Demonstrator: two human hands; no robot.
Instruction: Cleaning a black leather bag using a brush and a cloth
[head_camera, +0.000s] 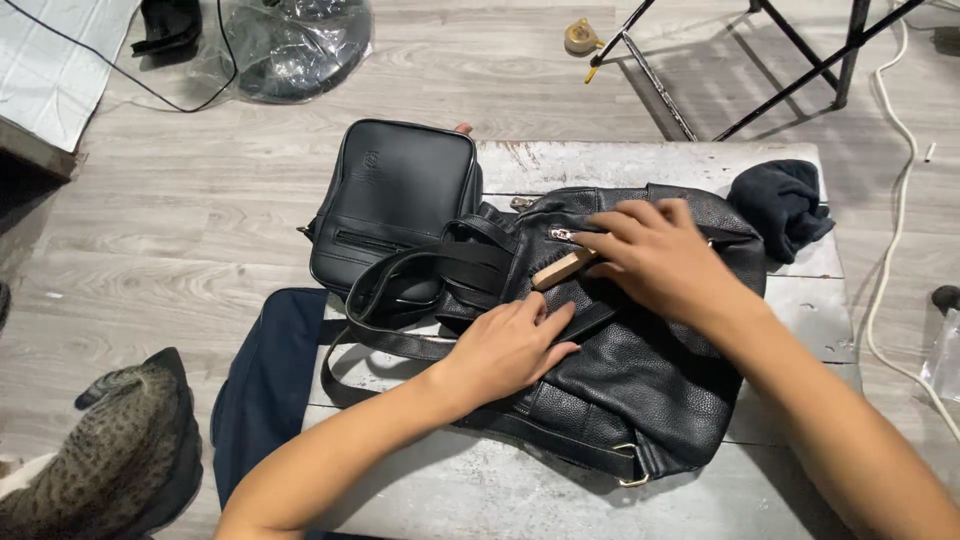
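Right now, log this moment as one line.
left hand: pressing black leather backpack | right hand: holding wooden-handled tool | small black bag: beside

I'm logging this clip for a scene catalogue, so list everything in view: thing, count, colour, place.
Leather backpack: 1, black, lying on the table, under both hands.
Wooden-handled tool: 1, tan, on the backpack, under the right hand.
Small bag: 1, black, at the table's far left edge.
Table: 1, worn grey-white, centre.
Cloth: 1, dark, table's far right corner.
Fabric: 1, navy, hanging off the table's left side.
Cat: 1, tabby, floor at lower left.
Plastic-wrapped object: 1, dark, floor at top left.
Tape roll: 1, yellowish, floor at top.
Stand legs: black, top right.
Cable: 1, white, right side.
Left hand: resting flat on the backpack.
Right hand: on the tool, grip unclear.
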